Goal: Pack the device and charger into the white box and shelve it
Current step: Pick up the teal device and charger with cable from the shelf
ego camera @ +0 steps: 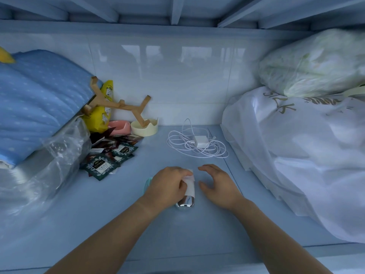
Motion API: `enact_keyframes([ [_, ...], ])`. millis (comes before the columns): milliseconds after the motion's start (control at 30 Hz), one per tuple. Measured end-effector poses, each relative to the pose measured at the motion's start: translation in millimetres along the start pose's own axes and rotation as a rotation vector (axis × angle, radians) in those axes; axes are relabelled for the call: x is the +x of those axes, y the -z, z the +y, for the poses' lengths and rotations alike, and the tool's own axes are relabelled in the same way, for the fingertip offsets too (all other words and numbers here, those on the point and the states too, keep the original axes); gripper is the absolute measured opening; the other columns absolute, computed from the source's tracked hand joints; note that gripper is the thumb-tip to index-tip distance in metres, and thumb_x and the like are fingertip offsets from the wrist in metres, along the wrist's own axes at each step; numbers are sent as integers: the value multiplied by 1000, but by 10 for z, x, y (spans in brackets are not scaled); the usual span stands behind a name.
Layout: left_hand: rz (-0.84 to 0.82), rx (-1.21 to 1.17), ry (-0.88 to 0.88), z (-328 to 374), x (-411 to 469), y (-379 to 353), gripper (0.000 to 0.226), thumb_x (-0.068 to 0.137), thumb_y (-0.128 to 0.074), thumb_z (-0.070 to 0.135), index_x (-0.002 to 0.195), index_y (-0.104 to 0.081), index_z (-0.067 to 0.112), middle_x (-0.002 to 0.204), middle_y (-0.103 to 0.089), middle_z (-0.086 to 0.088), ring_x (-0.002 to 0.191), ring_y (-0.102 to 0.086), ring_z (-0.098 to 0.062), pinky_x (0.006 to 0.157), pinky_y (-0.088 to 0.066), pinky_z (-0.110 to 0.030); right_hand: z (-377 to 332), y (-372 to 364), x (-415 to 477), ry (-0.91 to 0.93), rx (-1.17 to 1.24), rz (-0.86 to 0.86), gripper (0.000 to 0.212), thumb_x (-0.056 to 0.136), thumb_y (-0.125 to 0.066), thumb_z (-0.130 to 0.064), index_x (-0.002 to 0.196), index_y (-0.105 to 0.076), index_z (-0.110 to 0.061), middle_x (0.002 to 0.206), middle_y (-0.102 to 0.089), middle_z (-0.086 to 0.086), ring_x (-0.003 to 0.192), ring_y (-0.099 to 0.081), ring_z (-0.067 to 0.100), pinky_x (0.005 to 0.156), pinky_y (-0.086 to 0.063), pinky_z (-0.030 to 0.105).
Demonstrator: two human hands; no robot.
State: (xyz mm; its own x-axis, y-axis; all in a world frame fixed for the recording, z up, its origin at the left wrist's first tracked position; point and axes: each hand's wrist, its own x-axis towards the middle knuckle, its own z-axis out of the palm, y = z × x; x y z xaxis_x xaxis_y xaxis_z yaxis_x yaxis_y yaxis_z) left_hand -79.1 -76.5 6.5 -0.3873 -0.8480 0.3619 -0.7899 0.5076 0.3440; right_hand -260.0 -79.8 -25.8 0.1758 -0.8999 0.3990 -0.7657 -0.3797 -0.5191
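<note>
A small device [187,198] with a white body and a shiny chrome end lies on the blue shelf surface [158,234] in the middle. My left hand [167,184] grips its upper white part, fingers curled over it. Just to the right, my right hand [217,184] hovers with its fingers spread, holding nothing. Farther back lies the white charger [200,141] with its white cable [181,144] coiled loosely around it. No white box is in sight. A teal edge [147,182] peeks out from under my left hand; what it belongs to is hidden.
Dark tea sachets [102,165] are scattered at the left beside a clear plastic bag [49,165] and blue dotted bedding [39,99]. A yellow pouch [102,107], wooden stand [120,103], pink dish [118,126] and cream bowl [144,128] stand at the back. Large white bags [306,155] fill the right.
</note>
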Motion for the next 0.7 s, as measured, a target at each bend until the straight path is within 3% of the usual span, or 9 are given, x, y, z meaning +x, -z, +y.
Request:
enact_keyframes([
  [233, 61, -1, 80, -58, 124, -70, 39, 82, -47, 10, 114, -62, 26, 121, -63, 7, 110, -56, -14, 86, -41, -21, 210, 79, 184, 5, -17, -25, 40, 86, -58, -18, 125, -52, -13, 129, -52, 3, 118, -49, 17, 96, -31, 16],
  [400, 82, 27, 125, -44, 314, -114, 34, 85, -49, 20, 116, -60, 29, 122, -62, 8, 112, -55, -14, 89, -47, -29, 277, 68, 347, 19, -20, -9, 38, 85, -58, -17, 122, -54, -10, 125, -53, 5, 116, -51, 19, 94, -34, 19],
  [700, 57, 18, 200, -195, 753, -280, 34, 85, -50, 26, 119, -57, 29, 124, -60, 5, 112, -53, -15, 89, -43, -28, 416, 46, 651, -17, -58, 80, 35, 83, -62, -19, 117, -57, -13, 131, -47, 3, 120, -47, 20, 94, -41, 29],
])
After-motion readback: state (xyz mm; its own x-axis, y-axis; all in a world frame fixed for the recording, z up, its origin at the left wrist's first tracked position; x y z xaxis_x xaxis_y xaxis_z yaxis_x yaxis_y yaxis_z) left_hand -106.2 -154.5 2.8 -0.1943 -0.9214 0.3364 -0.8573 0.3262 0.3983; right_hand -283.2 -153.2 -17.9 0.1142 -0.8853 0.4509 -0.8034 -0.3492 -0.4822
